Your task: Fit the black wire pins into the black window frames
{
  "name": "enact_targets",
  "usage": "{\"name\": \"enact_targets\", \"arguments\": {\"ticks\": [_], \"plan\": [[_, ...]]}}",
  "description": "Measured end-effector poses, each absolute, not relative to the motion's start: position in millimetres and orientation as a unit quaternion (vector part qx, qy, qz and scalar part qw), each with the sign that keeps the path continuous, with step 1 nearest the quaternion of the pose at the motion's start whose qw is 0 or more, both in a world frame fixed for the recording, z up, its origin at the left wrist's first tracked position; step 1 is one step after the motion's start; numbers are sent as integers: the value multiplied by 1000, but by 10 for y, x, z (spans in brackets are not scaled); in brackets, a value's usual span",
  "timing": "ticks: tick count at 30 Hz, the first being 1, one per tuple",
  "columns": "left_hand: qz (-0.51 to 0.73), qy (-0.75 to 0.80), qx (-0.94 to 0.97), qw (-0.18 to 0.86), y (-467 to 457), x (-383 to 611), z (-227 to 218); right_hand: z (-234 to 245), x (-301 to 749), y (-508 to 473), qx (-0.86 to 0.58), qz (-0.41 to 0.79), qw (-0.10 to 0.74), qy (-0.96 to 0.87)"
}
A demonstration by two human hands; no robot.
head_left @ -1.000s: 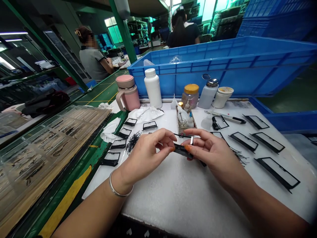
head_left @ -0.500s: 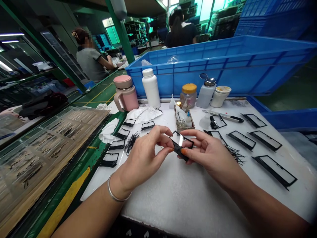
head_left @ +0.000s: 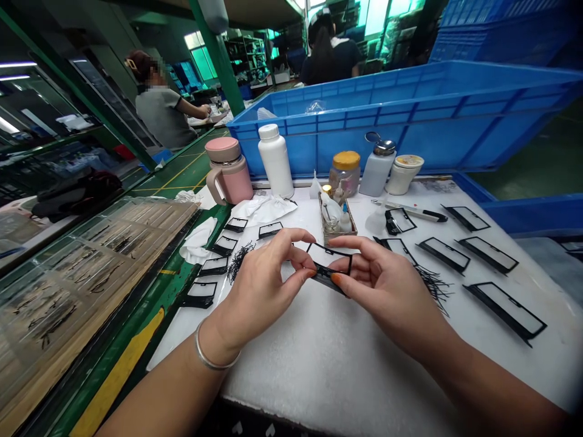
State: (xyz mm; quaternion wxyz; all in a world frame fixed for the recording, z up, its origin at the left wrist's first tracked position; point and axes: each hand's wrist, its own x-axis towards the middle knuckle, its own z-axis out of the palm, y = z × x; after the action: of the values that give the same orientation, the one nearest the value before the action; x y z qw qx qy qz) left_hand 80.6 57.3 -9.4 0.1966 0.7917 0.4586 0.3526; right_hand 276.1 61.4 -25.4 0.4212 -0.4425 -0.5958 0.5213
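Both of my hands hold one small black rectangular frame (head_left: 328,262) with a clear window above the white foam mat (head_left: 328,358). My left hand (head_left: 264,285) pinches the frame's left end between thumb and fingers; a silver bangle is on that wrist. My right hand (head_left: 387,285) grips the frame's right side, its thumb on the lower edge. A heap of thin black wire pieces (head_left: 239,261) lies just left of my left hand. More black frames (head_left: 214,266) lie in a column at the left, and larger ones (head_left: 503,306) at the right.
At the back stand a pink mug (head_left: 228,170), a white bottle (head_left: 276,161), a yellow-lidded jar (head_left: 345,172), a pump dispenser (head_left: 378,167) and a small tray of vials (head_left: 336,221). A large blue crate (head_left: 410,115) is behind. Clear parts trays (head_left: 77,267) lie left. Two people work further away.
The frame has been turned in my fingers: edge-on one second ago, it now shows its open window facing up. Both hands shifted slightly left and up.
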Motion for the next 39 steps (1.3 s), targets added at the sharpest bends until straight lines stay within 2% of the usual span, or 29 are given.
{"name": "enact_targets", "arguments": {"ticks": [6, 24, 39], "plan": [[350, 454, 798, 183, 573, 805, -75, -278, 2749, 590, -431, 490, 433, -622], [351, 432, 814, 169, 545, 815, -70, -260, 2705, 516, -426, 494, 449, -610], [363, 336, 866, 75, 560, 820, -91, -224, 2711, 487, -438, 493, 442, -609]]}}
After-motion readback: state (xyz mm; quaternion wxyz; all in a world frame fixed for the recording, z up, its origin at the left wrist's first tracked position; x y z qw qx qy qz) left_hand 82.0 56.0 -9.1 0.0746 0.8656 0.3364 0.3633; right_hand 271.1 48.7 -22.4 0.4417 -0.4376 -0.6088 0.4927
